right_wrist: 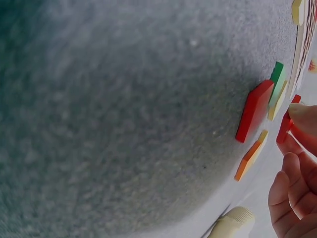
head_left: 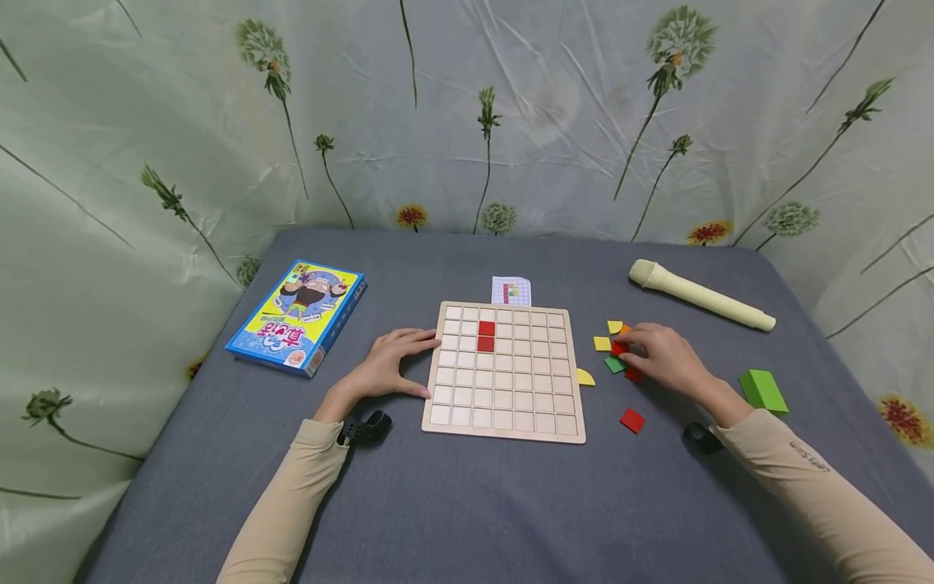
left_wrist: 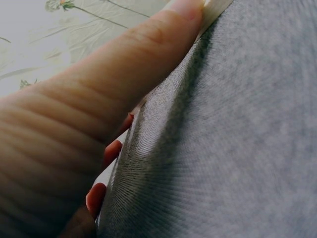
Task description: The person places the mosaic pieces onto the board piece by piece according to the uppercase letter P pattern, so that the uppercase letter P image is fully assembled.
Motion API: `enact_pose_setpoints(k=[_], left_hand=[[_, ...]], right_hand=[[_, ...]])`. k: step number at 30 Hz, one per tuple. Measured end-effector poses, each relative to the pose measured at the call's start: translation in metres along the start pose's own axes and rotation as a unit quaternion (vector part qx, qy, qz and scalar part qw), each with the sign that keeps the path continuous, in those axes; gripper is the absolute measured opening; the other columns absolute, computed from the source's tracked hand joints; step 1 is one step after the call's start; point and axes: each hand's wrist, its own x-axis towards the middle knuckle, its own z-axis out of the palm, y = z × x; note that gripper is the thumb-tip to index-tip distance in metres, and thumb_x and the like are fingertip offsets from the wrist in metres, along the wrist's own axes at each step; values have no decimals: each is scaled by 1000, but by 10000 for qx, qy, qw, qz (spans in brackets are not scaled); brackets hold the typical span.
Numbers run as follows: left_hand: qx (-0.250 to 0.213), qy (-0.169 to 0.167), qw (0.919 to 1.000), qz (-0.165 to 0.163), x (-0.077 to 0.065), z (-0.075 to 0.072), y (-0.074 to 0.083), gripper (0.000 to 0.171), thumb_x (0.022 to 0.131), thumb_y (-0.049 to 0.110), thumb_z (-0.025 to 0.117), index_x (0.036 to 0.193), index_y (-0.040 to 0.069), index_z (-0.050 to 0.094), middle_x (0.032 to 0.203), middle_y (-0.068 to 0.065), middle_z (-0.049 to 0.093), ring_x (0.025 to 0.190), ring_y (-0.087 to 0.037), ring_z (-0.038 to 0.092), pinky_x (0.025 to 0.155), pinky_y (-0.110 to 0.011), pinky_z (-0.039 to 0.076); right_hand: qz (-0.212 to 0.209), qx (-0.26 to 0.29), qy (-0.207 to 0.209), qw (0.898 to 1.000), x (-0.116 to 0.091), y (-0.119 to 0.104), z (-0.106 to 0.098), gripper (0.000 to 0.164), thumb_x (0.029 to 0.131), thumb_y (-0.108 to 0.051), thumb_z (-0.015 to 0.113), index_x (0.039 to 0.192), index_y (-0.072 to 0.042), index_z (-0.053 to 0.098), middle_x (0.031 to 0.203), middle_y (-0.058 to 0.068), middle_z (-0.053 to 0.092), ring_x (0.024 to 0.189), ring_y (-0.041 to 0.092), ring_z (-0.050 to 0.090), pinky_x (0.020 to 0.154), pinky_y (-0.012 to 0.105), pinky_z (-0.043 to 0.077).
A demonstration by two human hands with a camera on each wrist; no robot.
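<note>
A pale wooden grid board (head_left: 503, 436) lies on the table, with two red square tiles (head_left: 486, 344) one above the other in its upper left part. At the board's left edge rests my left hand (head_left: 385, 362), fingertips and thumb spread against the side. My right hand (head_left: 666, 357) pinches a red tile (right_wrist: 286, 126) between thumb and finger, raised over the small pile right of the board. Around it lie a green tile (head_left: 614, 365), a yellow tile (head_left: 601, 344), an orange piece (right_wrist: 246, 161) and another red tile (right_wrist: 253, 111), partly hidden by the hand in the head view.
A small printed grid card (head_left: 511, 290) touches the board's far edge. One yellow rounded piece (head_left: 586, 378) sits by its right edge, a red tile (head_left: 632, 420) nearer. Further out are a blue-yellow box (head_left: 297, 316), a cream microphone-shaped object (head_left: 700, 296) and a green block (head_left: 763, 391).
</note>
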Motion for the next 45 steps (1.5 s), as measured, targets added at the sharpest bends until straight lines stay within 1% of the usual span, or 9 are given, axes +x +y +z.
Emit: enact_pose_setpoints(k=[2,10,15,18,24,27,30,34,45], left_hand=[[-3,5,10000,1,0,0,0,86,65,39,84,139,15,47,149,-8,41,136,-32,32,104,-58,19],[16,25,10000,35,0,-1,2,86,65,39,84,139,15,48,148,-8,41,135,-32,33,103,-59,20],[-7,18,10000,27,-1,-1,3,86,65,40,84,139,15,48,148,-8,42,135,-32,34,104,-59,20],[2,25,10000,32,-1,-1,3,85,65,40,84,139,15,48,148,-8,42,135,-33,34,104,-59,20],[27,9,10000,51,0,-2,3,85,65,39,83,139,15,48,149,-8,41,136,-32,33,104,-59,19],[28,-10,10000,66,0,-2,3,85,65,39,83,139,15,48,149,-8,41,136,-32,33,104,-59,20],[33,-11,10000,57,-1,-2,3,85,65,40,83,139,15,48,149,-8,41,136,-33,33,103,-59,20],[19,5,10000,17,-2,-2,3,85,65,40,83,139,15,48,148,-8,41,136,-33,33,103,-58,20],[18,10,10000,46,-2,0,2,85,65,41,83,139,16,48,149,-7,41,136,-32,33,103,-58,20]], right_hand=[[-31,-8,12,10000,1,-2,0,25,79,-10,72,102,-2,71,91,13,68,72,17,54,65,35,45],[-112,-48,62,9999,5,-10,1,23,78,-11,73,100,-3,72,88,11,67,67,15,49,61,30,40],[-292,9,282,9992,5,-15,3,23,77,-8,73,100,-4,72,92,12,69,77,22,59,68,40,49],[-374,46,394,9985,6,-16,5,24,76,-7,74,100,-4,72,93,12,69,83,25,62,72,44,50],[-314,96,337,9989,9,-18,6,24,77,-9,73,100,-4,72,98,15,69,91,29,64,77,47,51],[-257,133,268,9992,11,-22,8,23,78,-11,73,101,-4,72,97,15,69,82,27,62,71,43,50],[-302,175,226,9991,14,-26,10,24,79,-11,72,101,-4,72,95,13,69,79,25,61,68,40,49],[-439,148,195,9987,17,-32,14,24,80,-12,72,103,-4,72,95,10,69,87,24,63,72,40,51],[-817,298,446,9952,22,-42,20,22,78,-10,73,99,-5,72,91,8,69,82,19,63,69,35,50]])
